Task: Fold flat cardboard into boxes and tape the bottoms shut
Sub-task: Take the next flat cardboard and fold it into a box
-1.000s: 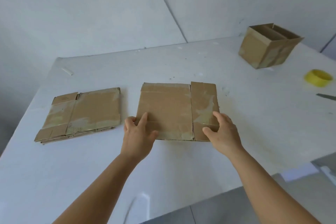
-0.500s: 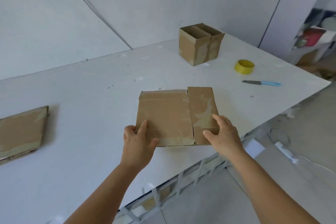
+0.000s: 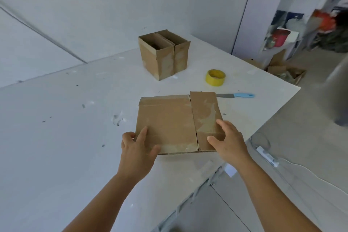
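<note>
A flat, folded cardboard sheet (image 3: 169,122) with old tape marks lies on the white table (image 3: 56,128) near its front edge. My left hand (image 3: 137,149) grips the sheet's near left corner, thumb and forefinger on top and the other fingers curled at the edge. My right hand (image 3: 229,141) holds the near right corner, thumb and fingers spread over the narrow right panel. An upright cardboard box (image 3: 163,54), open at the top, stands farther back. A yellow tape roll (image 3: 215,77) sits to its right.
A blue-handled knife (image 3: 235,95) lies just beyond the sheet's far right corner. The table's right edge and corner (image 3: 293,88) are close by. On the floor are cardboard scraps (image 3: 286,71) and a power strip (image 3: 267,156); cluttered shelves (image 3: 282,37) stand at the right.
Both hands have carried the flat sheet rightward along the table, toward the box, tape and knife. The stack of flat cardboard on the left has left the view.
</note>
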`<state>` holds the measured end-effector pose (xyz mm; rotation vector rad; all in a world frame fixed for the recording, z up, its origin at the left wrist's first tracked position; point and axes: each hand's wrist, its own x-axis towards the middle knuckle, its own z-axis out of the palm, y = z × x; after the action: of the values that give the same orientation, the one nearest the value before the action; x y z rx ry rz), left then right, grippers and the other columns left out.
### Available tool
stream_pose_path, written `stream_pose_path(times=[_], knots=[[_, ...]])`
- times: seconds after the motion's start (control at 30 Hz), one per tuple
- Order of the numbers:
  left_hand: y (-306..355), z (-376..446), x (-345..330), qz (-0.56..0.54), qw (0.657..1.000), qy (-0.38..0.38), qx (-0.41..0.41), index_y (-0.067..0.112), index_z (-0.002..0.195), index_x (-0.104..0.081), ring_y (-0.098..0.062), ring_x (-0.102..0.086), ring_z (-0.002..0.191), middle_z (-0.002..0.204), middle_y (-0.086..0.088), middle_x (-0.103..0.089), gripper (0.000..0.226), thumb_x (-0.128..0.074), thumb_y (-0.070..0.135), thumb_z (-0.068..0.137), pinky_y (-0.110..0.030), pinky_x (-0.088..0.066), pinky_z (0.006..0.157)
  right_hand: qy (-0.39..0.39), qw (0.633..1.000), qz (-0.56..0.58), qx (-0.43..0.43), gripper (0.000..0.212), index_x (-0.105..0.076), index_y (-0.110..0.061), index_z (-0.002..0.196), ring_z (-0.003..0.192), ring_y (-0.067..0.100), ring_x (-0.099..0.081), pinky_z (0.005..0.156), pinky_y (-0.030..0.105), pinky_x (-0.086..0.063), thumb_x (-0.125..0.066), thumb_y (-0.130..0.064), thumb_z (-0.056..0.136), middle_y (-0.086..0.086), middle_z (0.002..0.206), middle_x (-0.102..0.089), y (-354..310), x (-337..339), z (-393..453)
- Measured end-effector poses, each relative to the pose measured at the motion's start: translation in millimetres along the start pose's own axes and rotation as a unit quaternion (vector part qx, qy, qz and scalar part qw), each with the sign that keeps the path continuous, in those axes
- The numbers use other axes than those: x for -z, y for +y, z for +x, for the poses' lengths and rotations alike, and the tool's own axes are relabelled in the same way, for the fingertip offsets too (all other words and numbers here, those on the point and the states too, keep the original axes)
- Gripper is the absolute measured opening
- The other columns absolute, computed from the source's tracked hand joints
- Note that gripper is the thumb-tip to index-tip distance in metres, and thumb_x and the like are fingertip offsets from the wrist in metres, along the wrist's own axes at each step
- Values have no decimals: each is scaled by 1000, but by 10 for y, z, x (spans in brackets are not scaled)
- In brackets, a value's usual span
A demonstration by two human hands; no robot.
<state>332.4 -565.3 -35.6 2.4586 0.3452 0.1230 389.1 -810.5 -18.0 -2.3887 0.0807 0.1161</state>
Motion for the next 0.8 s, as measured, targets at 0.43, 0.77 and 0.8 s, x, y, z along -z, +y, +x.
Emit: stream_pose_path(times=[0.43, 0.77, 0.8], knots=[[538, 1095, -348, -51, 999, -6, -5, 24, 144, -33, -22, -39, 118, 116, 5, -21, 70, -62, 45, 84, -32, -39, 101, 17, 1000, 7, -4, 63, -34, -27, 144, 134, 20, -28, 107, 35, -30, -57, -38, 87, -9, 150, -31, 48, 405, 1252], [936, 1401, -400, -48, 994, 63, 75, 24, 143, -35, -21, -42, 114, 114, 4, -25, 67, -59, 47, 85, -31, -42, 98, -49, 995, 23, 88, 59, -37, -29, 142, 130, 16, -35, 107, 37, -34, -56, -42, 88, -9, 144, -37, 2, 589, 2127], [1008, 1411, -415, -47, 992, 74, 87, 24, 142, -36, -20, -40, 114, 114, 4, -25, 66, -59, 47, 85, -30, -40, 98, -61, 993, 23, 98, 58, -38, -28, 142, 131, 16, -36, 108, 36, -34, -55, -42, 88, -8, 145, -37, -3, 626, 2220]])
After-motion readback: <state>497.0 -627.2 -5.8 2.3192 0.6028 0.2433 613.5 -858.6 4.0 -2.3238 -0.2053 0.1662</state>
